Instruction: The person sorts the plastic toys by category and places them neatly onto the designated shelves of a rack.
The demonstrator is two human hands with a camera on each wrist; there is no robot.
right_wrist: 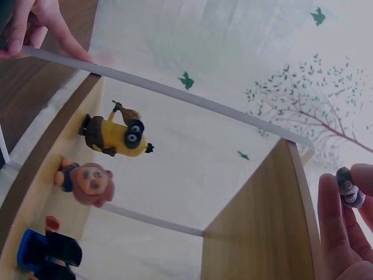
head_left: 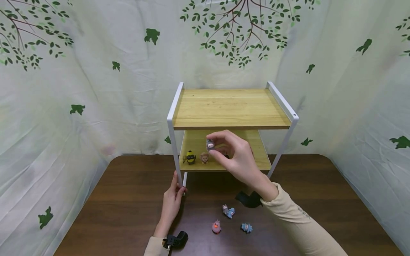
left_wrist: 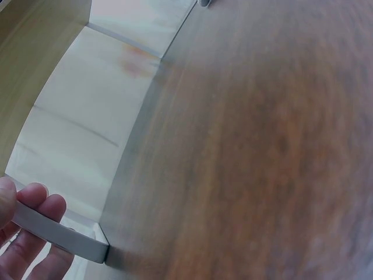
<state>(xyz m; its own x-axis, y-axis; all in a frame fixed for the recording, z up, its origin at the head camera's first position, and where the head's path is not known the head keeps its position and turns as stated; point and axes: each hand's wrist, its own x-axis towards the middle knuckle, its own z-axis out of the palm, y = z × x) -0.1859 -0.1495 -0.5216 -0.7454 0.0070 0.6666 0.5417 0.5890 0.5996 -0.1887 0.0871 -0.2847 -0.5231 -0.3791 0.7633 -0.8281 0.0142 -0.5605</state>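
A small grey figurine (head_left: pixel 210 145) with a pale face is pinched between the thumb and fingers of my right hand (head_left: pixel 238 154), raised before the gap between the shelf's two boards. In the right wrist view the same figurine (right_wrist: pixel 349 189) shows at the right edge. My left hand (head_left: pixel 172 201) grips the white front left leg (left_wrist: pixel 61 236) of the shelf near its foot. On the lower board (head_left: pixel 198 140) stand a yellow goggled figurine (head_left: pixel 190 157) and a brown-maned figurine (head_left: pixel 204 158). A blue and black figurine (right_wrist: pixel 55 251) stands beside them, mostly hidden behind my right hand in the head view.
Below the shelf, on the brown table (head_left: pixel 128 213), lie a pink figurine (head_left: pixel 216 227), a blue one (head_left: pixel 246 228) and a grey-and-blue cluster (head_left: pixel 229 211). The wooden upper board (head_left: pixel 230 108) has raised white side rails. A leaf-patterned curtain (head_left: pixel 128 89) surrounds the table.
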